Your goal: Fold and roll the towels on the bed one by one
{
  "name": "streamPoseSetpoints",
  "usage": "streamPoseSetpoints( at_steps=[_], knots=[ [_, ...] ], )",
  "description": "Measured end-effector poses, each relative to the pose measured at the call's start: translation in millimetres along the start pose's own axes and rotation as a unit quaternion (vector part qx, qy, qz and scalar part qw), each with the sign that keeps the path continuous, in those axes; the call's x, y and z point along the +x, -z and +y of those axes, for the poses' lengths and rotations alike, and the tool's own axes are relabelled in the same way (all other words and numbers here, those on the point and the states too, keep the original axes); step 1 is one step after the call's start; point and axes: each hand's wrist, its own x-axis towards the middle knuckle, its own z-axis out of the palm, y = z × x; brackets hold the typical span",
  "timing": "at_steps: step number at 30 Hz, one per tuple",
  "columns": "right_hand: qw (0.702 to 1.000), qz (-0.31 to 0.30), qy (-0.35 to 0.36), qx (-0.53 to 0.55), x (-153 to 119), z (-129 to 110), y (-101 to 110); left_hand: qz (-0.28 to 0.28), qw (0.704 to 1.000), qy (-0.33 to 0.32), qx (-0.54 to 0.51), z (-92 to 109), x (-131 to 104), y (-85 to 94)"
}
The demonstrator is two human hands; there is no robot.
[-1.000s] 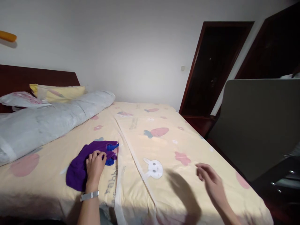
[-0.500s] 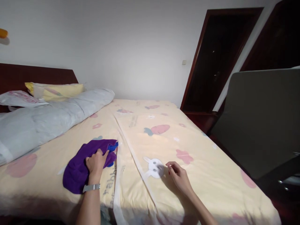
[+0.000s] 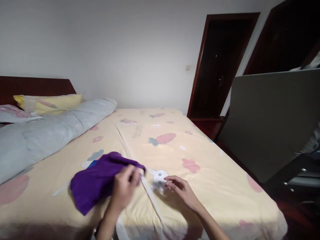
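A purple cloth piece with a small blue part (image 3: 100, 180) lies bunched on the bed, left of centre; its exact kind is unclear. My left hand (image 3: 126, 185), slightly blurred, pinches the right end of this cloth and lifts it a little. To the right, my right hand (image 3: 181, 191) hovers just above the bedsheet (image 3: 172, 156), beside a printed rabbit face. Its fingers are loosely curved and apart, with nothing seen between them. A watch band shows partly at my left wrist.
A rolled grey-white quilt (image 3: 57, 130) lies across the left side of the bed. Behind it are a yellow pillow (image 3: 58, 104) and a dark headboard (image 3: 37, 86). A large grey panel (image 3: 270, 123) stands right of the bed, near a dark door (image 3: 225, 66).
My left hand has moved right, drawing the purple cloth's end along and raising it slightly. The cloth's shape has shifted. My right hand has come a little closer. The view has turned slightly.
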Motion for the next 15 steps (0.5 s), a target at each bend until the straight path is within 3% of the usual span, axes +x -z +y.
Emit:
streamPoseSetpoints(
  at_steps=[2, 3, 5, 10, 15],
  knots=[
    [0.995, -0.063, 0.018, 0.074, -3, -11, -5, -0.182, 0.977, -0.107, -0.03, 34, -23, -24.1],
    [0.991, -0.081, 0.028, 0.101, -4, -14, -5, -0.245, 0.958, -0.145, -0.031, 45, -33, -35.0],
    [0.985, -0.109, 0.033, 0.129, -8, -18, -2, -0.311, 0.934, -0.17, -0.03, 56, -43, -51.2],
    [0.979, -0.189, 0.022, 0.08, -19, -27, 14, -0.292, 0.947, -0.039, -0.13, 36, -26, -58.0],
    [0.993, -0.065, 0.051, -0.085, -24, -30, 16, -0.327, 0.915, 0.027, -0.234, 13, -4, -52.1]
  ],
)
